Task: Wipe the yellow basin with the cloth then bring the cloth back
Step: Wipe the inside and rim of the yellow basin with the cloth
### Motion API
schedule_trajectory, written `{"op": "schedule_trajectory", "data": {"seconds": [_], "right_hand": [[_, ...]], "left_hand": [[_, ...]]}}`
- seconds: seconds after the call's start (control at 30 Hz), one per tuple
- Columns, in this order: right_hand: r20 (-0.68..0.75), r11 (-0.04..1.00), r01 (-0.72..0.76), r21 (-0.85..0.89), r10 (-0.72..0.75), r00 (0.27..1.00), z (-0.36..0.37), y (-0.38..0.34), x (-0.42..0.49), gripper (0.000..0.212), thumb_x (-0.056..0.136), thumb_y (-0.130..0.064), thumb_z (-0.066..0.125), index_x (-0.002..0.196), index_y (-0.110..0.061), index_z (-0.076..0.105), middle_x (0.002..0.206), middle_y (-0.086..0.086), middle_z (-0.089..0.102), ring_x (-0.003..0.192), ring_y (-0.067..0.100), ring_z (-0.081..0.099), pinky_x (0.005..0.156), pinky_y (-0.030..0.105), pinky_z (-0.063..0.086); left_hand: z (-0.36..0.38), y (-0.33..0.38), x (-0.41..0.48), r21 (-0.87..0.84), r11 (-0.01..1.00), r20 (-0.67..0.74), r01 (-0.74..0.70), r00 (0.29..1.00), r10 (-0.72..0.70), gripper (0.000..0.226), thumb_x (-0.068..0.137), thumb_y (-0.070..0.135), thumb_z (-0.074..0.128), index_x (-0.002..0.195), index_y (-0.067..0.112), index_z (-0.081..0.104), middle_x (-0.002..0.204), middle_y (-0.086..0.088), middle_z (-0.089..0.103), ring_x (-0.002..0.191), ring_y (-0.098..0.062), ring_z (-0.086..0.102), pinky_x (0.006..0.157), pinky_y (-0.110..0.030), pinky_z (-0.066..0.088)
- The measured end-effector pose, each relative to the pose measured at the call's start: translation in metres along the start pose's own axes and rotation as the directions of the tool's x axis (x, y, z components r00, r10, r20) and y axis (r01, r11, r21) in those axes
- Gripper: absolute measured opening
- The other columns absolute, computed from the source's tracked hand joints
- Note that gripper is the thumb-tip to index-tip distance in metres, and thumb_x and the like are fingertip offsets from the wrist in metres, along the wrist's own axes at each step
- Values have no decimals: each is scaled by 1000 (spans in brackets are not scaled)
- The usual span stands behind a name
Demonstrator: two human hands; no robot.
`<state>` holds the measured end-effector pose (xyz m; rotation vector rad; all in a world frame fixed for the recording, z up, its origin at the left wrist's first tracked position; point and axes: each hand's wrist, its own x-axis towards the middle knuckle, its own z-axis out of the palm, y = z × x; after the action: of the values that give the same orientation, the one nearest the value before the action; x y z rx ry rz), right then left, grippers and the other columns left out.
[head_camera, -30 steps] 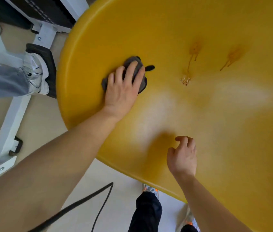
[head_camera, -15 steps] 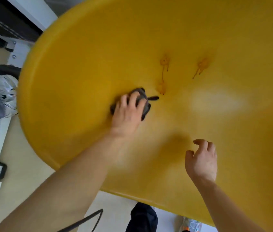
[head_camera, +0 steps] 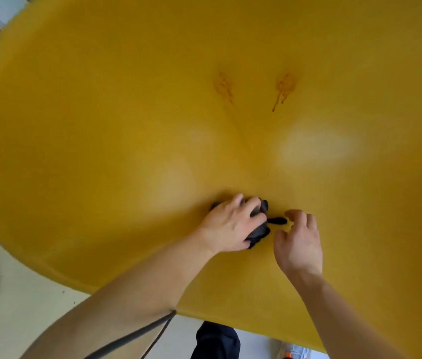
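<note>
My left hand [head_camera: 232, 225] grips the cloth [head_camera: 259, 232], fingers curled over the dark, bunched wad and pressing it against the near inner wall of the basin [head_camera: 96, 130]. A small tail of the cloth sticks out to the right. My right hand [head_camera: 298, 242] is just beside that tail, fingers loosely curled and holding nothing; whether a fingertip touches the tail I cannot tell. Higher up the basin, well apart from the cloth, sit two orange-brown stains [head_camera: 285, 86], side by side, with drips running down. A dark cable [head_camera: 132, 336] crosses the floor below my left forearm.
</note>
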<state>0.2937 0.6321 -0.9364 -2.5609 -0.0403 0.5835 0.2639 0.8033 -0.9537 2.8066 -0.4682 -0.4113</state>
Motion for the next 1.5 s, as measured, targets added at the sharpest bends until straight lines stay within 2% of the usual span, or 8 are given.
{"op": "schedule_trajectory", "data": {"seconds": [0.1, 0.27, 0.67, 0.83, 0.93, 1.07, 1.33, 1.5], "right_hand": [[37, 993, -120, 3, 120, 992, -7, -2, -2, 43, 85, -6, 55, 127, -9, 52, 125, 15, 51, 111, 38, 52, 86, 47, 49], [47, 998, -30, 50, 28, 999, -7, -27, 11, 42, 88, -10, 52, 130, -12, 50, 126, 11, 51, 111, 34, 53, 88, 48, 49], [-61, 995, -68, 75, 72, 995, -1, 17, 23, 47, 82, 0, 55, 128, -4, 45, 120, 18, 53, 111, 39, 51, 89, 53, 48], [-9, 972, -228, 50, 229, 973, -24, 21, 20, 56, 85, -8, 56, 138, -4, 38, 130, 23, 49, 118, 45, 50, 97, 53, 45], [-4, 985, -163, 65, 164, 987, -29, 7, 28, 53, 86, -8, 56, 137, -4, 40, 126, 22, 52, 118, 42, 49, 97, 51, 43], [-43, 992, -54, 113, 59, 997, -28, -10, 40, 49, 87, -8, 55, 135, -6, 43, 120, 16, 53, 112, 36, 51, 94, 49, 44], [-148, 993, 9, 117, 8, 989, -7, 22, 40, 47, 82, -1, 55, 128, -4, 47, 113, 16, 55, 106, 36, 52, 90, 49, 47], [-127, 982, -121, 141, 139, 982, -9, 28, 31, 40, 83, -3, 54, 123, -3, 50, 122, 18, 54, 112, 39, 51, 89, 49, 45]], "left_hand": [[-52, -52, 12, 89, 946, -308, 313, 911, -273, 56, 64, 29, 84, 114, 15, 62, 120, -12, 58, 96, -36, 55, 74, -42, 53], [-152, -124, 50, -88, 753, -735, 652, 468, -491, 48, 78, 35, 67, 120, 12, 58, 127, -19, 56, 106, -41, 55, 82, -45, 48], [15, 19, 21, -83, 994, -55, 73, 995, -77, 61, 69, 43, 73, 124, 26, 53, 134, -4, 46, 110, -34, 47, 86, -46, 49], [-27, -13, 35, 63, 965, -174, 254, 955, -240, 40, 83, 19, 69, 121, 18, 57, 129, -11, 53, 103, -36, 52, 81, -47, 53], [-101, -69, 87, -41, 801, -554, 597, 654, -515, 47, 75, 25, 77, 117, 13, 59, 126, -16, 56, 102, -39, 56, 88, -45, 43], [-160, -68, 131, -150, 850, -751, 504, 501, -430, 48, 71, 31, 78, 113, 11, 64, 124, -18, 57, 105, -39, 56, 94, -43, 37], [-27, 1, 112, 29, 988, -267, 153, 953, -140, 56, 68, 31, 78, 121, 27, 62, 139, -3, 53, 122, -35, 48, 91, -45, 42], [-1, 15, 64, 171, 952, 153, -254, 961, 229, 51, 80, 39, 66, 128, 28, 52, 146, -6, 42, 125, -35, 41, 94, -46, 38]]}}
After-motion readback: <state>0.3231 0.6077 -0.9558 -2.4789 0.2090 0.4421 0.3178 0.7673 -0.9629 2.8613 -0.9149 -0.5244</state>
